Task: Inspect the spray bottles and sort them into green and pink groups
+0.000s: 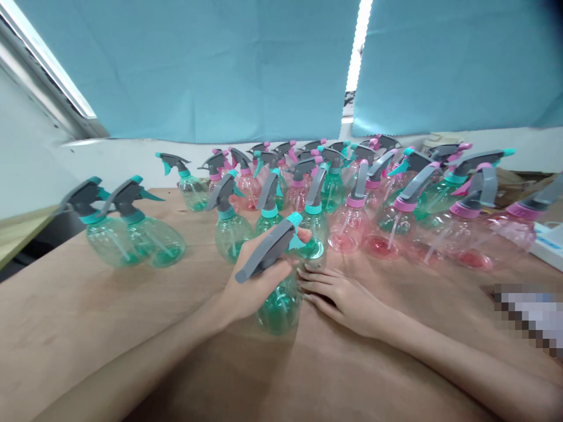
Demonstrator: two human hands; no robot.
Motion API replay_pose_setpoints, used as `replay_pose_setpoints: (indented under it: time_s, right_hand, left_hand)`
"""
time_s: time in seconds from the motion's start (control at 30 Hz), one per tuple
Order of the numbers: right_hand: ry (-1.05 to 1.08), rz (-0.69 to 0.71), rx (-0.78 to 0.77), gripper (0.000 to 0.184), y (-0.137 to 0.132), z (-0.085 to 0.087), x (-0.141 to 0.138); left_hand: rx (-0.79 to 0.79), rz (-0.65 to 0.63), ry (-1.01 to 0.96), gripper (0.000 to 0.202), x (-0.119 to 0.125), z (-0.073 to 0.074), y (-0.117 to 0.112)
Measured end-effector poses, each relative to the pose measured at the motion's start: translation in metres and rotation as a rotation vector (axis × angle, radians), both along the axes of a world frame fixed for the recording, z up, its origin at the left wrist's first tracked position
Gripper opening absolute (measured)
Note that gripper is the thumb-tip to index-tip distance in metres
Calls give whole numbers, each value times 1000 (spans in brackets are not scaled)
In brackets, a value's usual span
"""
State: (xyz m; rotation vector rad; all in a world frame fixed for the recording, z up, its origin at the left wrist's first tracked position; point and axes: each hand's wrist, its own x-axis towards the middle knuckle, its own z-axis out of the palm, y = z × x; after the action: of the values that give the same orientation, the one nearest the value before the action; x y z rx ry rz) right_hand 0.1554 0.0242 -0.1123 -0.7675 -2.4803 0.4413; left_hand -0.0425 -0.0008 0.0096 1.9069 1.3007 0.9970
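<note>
My left hand (253, 281) is wrapped round the neck of a green spray bottle (279, 308) with a grey trigger head, which stands on the wooden table (109, 328) in front of me. One finger reaches toward the teal nozzle. My right hand (341, 293) lies flat on the table just right of that bottle, fingers stretched out and fingertips touching or nearly touching its side. It holds nothing.
Several green and pink spray bottles crowd the far half of the table, green ones (229, 225) mostly left and middle, pink ones (352, 225) to the right. Two green bottles (132, 234) stand apart at far left. A white box (548, 243) sits at the right edge.
</note>
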Motion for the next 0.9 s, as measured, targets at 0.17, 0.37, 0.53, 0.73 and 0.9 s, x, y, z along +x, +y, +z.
replay_pose_setpoints:
  time_s: [0.17, 0.37, 0.53, 0.73, 0.9]
  right_hand:
    - [18, 7, 8, 33, 0, 0, 0]
    - [5, 2, 18, 33, -1, 2, -1]
    - [0, 3, 9, 33, -1, 3, -1]
    - [18, 5, 8, 34, -1, 3, -1]
    - [-5, 5, 8, 34, -1, 2, -1]
  left_hand:
    - [-77, -26, -58, 35, 1, 2, -1]
    - [-57, -21, -47, 31, 2, 1, 0]
    - [-10, 55, -17, 7, 1, -2, 0]
    - [-19, 36, -1, 17, 3, 3, -2]
    - [-36, 23, -39, 32, 4, 4, -3]
